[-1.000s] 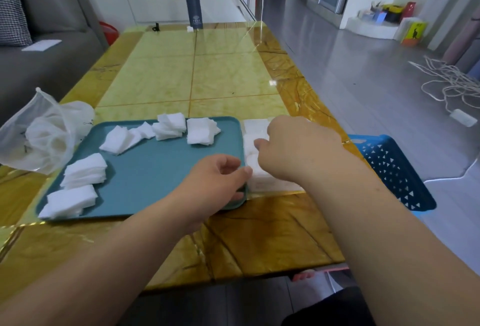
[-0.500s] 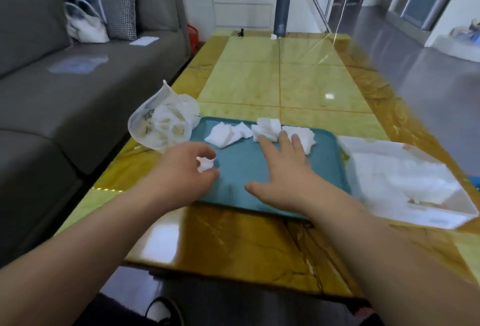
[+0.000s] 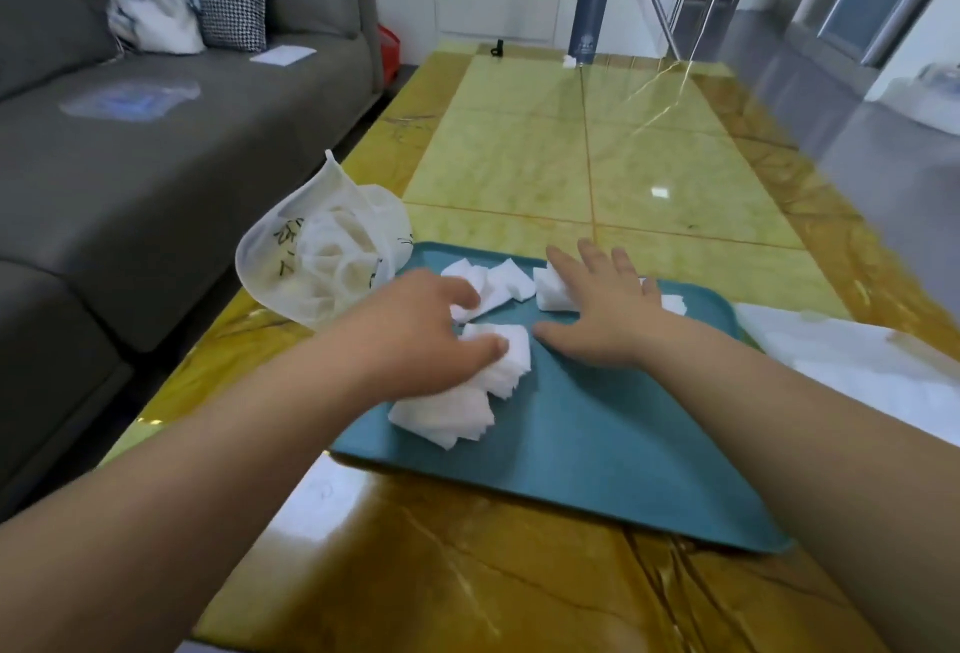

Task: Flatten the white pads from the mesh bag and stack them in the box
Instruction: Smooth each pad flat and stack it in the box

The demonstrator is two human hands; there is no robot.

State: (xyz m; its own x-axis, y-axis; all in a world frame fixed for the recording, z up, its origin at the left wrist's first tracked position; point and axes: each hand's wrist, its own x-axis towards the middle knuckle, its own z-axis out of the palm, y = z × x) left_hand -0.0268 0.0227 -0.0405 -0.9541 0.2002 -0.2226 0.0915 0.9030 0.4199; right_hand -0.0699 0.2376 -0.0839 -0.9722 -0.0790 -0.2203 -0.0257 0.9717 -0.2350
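Box (image 3: 852, 366) blurred, partly beyond right edge

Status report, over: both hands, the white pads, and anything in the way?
Left hand grips pad stack on tray. Right hand open, flat over loose pads. Box right of tray, nothing seen blocking.

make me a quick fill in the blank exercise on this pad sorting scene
1. The left hand grips a stack of white ____.
2. The right hand lies open, fingers straight, over the teal ____.
3. The mesh bag sits nearer the ____ hand.
Missing words: pads; tray; left.
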